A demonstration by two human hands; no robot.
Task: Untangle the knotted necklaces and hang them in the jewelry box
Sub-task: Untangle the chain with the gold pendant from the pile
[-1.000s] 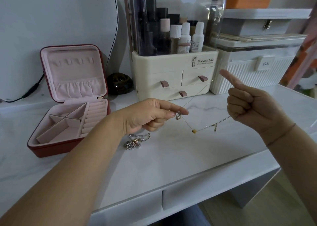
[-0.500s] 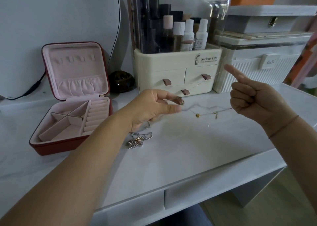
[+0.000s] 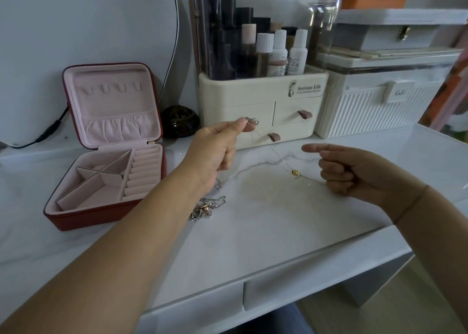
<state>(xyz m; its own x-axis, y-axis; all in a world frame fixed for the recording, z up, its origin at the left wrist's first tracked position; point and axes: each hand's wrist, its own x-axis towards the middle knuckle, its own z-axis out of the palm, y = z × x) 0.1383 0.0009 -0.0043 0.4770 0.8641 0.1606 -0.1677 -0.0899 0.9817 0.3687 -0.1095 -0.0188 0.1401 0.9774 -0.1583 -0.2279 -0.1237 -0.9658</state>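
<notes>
Thin chain [image 3: 294,173] was strung btwn both grips over the tabletop [image 3: 278,219], prob to keep it off the tangled pile [image 3: 205,208]. Its pendant [image 3: 252,121] was pinched by left hand [image 3: 217,151], other end clutched in right hand [image 3: 359,171].

Jewelry box [image 3: 106,156] left of organizer [image 3: 260,110], necklace heap [image 3: 205,208] in front.

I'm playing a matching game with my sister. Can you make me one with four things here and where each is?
1 jewelry box
2 gold bead
3 tangled chains
4 pendant

A pinched in the left hand
B heaped on the table
C open, lid standing up
D strung on a thin chain

Pairs: 1-C, 2-D, 3-B, 4-A
</notes>
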